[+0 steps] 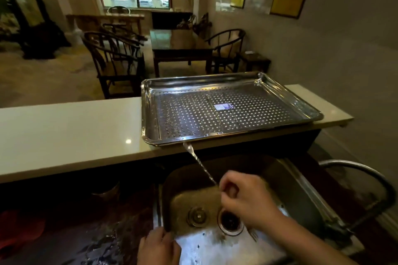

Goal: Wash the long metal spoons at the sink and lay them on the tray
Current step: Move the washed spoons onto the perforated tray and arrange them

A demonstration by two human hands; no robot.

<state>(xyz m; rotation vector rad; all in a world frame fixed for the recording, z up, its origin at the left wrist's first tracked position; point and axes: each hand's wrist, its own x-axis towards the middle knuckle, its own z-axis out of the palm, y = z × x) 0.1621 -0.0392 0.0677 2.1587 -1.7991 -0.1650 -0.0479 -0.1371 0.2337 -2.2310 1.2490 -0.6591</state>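
A long metal spoon (199, 162) with a twisted stem slants over the sink (301, 180), its bowl end up near the tray's front edge. My right hand (243, 198) pinches the lower part of its stem above the basin. A perforated steel tray (150, 114) sits on the pale counter beyond the sink, with nothing lying in it. My left hand (158, 247) rests on the sink's near left rim, fingers curled over the edge. A fork-like end (253, 235) of another utensil shows under my right forearm.
A curved faucet (366, 175) arches in from the right. The basin holds a loose strainer plug (197, 215) and an open drain (230, 220). A pale counter (64, 135) runs along the back. Wet dark worktop lies at the left, with something red (19, 230).
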